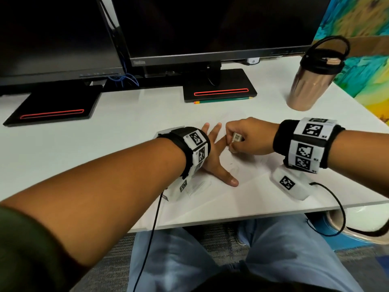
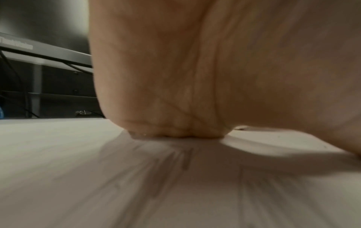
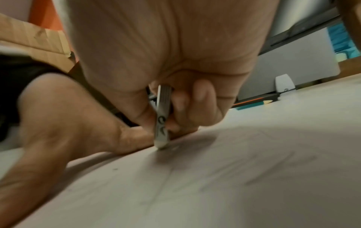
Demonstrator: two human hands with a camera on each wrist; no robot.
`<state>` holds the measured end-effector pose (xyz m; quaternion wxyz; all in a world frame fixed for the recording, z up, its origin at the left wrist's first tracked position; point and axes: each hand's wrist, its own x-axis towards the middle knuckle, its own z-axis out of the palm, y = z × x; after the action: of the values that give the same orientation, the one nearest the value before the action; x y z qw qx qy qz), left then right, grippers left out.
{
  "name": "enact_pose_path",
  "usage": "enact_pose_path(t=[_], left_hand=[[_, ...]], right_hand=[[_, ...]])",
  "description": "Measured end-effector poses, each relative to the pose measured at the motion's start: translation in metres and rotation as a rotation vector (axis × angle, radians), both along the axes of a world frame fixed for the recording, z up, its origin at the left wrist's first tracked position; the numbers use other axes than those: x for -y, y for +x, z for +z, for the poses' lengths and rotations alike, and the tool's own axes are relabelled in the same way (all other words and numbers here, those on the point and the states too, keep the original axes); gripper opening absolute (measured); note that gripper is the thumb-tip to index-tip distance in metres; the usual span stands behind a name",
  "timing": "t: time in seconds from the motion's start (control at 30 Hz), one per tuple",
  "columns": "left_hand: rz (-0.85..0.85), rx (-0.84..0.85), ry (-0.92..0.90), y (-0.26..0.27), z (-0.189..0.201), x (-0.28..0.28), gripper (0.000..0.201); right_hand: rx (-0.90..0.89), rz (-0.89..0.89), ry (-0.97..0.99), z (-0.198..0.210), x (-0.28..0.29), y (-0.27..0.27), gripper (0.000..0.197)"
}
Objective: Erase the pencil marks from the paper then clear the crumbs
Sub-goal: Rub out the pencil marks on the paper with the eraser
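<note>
A white sheet of paper (image 1: 242, 182) with faint pencil marks lies on the white desk (image 1: 134, 131) near its front edge. My left hand (image 1: 212, 152) lies flat on the paper with fingers spread, pressing it down. My right hand (image 1: 246, 137) pinches a white eraser (image 1: 236, 138) in a barcoded sleeve, its tip down on the paper beside my left fingers. In the right wrist view the eraser (image 3: 162, 123) stands upright on the paper (image 3: 234, 185), gripped between thumb and fingers. The left wrist view shows only my left palm (image 2: 195, 77) on the paper (image 2: 136, 185).
Two dark monitors stand at the back on black bases (image 1: 219, 87). A green pencil (image 1: 223, 100) lies against the right base. A copper tumbler (image 1: 309, 81) with a black lid stands back right. The desk's front edge (image 1: 252, 216) runs just below my wrists; cables hang there.
</note>
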<state>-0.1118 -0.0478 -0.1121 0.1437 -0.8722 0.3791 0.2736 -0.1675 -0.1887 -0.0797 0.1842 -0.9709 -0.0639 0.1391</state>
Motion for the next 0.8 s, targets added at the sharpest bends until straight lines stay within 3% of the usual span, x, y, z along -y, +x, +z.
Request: enact_pose_path(t=[0.1, 0.23, 0.37, 0.5, 0.6, 0.73, 0.8], left_hand=[[-0.004, 0.003, 0.002, -0.001, 0.001, -0.001, 0.130], [0.002, 0.006, -0.011, -0.001, -0.001, 0.000, 0.137], [0.009, 0.003, -0.005, -0.001, -0.001, 0.000, 0.132], [0.010, 0.023, -0.013, 0.000, -0.001, 0.002, 0.136], [0.002, 0.024, -0.004, -0.001, 0.000, 0.001, 0.133], [-0.001, 0.029, -0.019, 0.000, -0.002, 0.000, 0.139], [-0.004, 0.032, -0.009, 0.001, -0.002, 0.000, 0.136]], right_hand=[[-0.073, 0.079, -0.003, 0.002, -0.002, -0.001, 0.007], [-0.011, 0.029, -0.003, 0.002, 0.003, 0.004, 0.006], [-0.122, 0.085, 0.035, 0.001, 0.000, -0.001, 0.006], [-0.010, 0.036, 0.024, -0.002, 0.006, -0.001, 0.006], [-0.098, 0.092, 0.021, 0.000, 0.000, -0.004, 0.008], [-0.011, 0.019, -0.002, 0.002, 0.008, 0.004, 0.006], [-0.088, 0.081, -0.015, 0.002, 0.005, 0.004, 0.006]])
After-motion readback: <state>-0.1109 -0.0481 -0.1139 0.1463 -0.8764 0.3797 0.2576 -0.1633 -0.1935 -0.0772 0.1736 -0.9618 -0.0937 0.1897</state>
